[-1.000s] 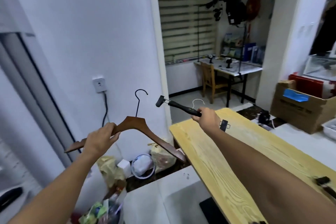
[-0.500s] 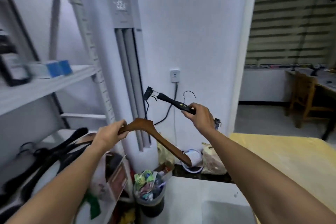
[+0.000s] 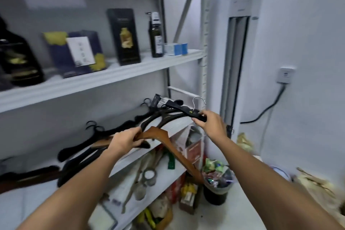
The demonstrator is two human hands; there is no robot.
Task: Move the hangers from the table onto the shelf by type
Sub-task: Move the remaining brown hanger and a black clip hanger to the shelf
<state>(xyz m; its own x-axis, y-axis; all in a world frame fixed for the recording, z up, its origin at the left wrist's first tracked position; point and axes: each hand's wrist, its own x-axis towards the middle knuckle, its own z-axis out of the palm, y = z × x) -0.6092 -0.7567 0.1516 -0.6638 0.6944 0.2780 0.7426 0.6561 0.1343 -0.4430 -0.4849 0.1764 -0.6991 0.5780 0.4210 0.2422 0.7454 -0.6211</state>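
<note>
Left hand [image 3: 127,140]: grip curled round the wooden hanger [image 3: 176,150] close to its neck, thumb on top, held over the front edge of the hanger shelf [image 3: 178,123].
Wooden hanger: brown and tilted. One arm slopes down-right toward the bin [image 3: 217,185]; the other runs left behind the hand, over the black hangers [image 3: 112,132].
Right hand [image 3: 211,123]: grip wrapped round the right part of the clip hanger [image 3: 179,107], fingers under the bar.
Clip hanger: black bar w/ a silver hook [image 3: 198,101] sticking up and a clip at its far left end. A second clip peeks out below the wrist. It's held in the air above the right part of the same shelf, over a bunch of black hangers (touching them or not, can't tell).
Black hangers: lying flat on that shelf in at least two bunches, hooks toward the back wall. At far left a darker brownish one, prob. wood, but too blurred to be sure.
Upper shelf [image 3: 104,79]: dark bottle [image 3: 155,37], tall black box [image 3: 124,37], purple-and-yellow box [image 3: 74,52], small blue-white boxes [image 3: 175,49].
Lower shelf [image 3: 168,172]: mixed clutter, blurred.
AC unit [image 3: 241,43]: stands just right of the rack, display reads 22.
Socket [image 3: 284,75]: on the wall at right, black cable hanging from it.
Bin: on the floor by the rack's corner, full of wrappers.
</note>
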